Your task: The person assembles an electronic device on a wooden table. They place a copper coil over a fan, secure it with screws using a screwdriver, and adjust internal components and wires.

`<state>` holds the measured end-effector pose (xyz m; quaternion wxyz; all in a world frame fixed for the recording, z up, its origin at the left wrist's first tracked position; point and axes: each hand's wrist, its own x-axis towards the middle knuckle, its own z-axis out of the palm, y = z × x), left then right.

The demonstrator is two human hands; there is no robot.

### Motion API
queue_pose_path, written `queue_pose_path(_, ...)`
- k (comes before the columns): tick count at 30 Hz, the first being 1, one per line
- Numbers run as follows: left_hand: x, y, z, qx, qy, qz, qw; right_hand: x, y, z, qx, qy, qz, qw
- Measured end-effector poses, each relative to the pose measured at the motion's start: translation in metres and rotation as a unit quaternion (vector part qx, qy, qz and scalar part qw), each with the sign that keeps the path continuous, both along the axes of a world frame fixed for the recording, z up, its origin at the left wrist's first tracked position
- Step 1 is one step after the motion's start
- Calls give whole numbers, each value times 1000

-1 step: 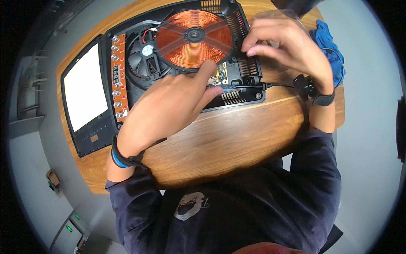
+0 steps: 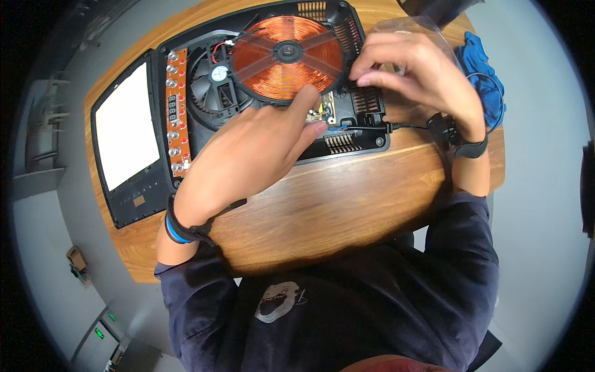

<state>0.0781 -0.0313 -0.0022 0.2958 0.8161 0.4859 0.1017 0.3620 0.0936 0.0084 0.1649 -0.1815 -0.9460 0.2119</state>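
While the copper induction coil (image 2: pixel 263 71) lies just beyond the nearer left hand (image 2: pixel 242 152) (thumb and forefinger parted), it sits left of the right hand (image 2: pixel 424 68), fingers nearly closed; neither hold is discernible.

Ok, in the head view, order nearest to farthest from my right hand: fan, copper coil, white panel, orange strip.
1. Copper coil, left of your right hand
2. Fan, left of coil
3. Orange strip, beyond fan
4. White panel, far left

Left of the coil (image 2: pixel 288 52) you have a round pale label (image 2: pixel 219 73) on the fan (image 2: pixel 212 97); farther left, a digit display (image 2: pixel 173 108) on the orange board (image 2: pixel 175 143); well below-left, green signs (image 2: pixel 100 333), too small to read.
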Motion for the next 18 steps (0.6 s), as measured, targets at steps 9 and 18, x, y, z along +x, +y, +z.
queue_pose_path(9, 8, 9, -15, 53, -74, 35, 995, -32, -35, -10, -69, 67, -4, 995)
queue_pose_path(18, 10, 9, -21, 66, -57, 42, 995, -40, -46, -14, -43, 77, -11, 996)
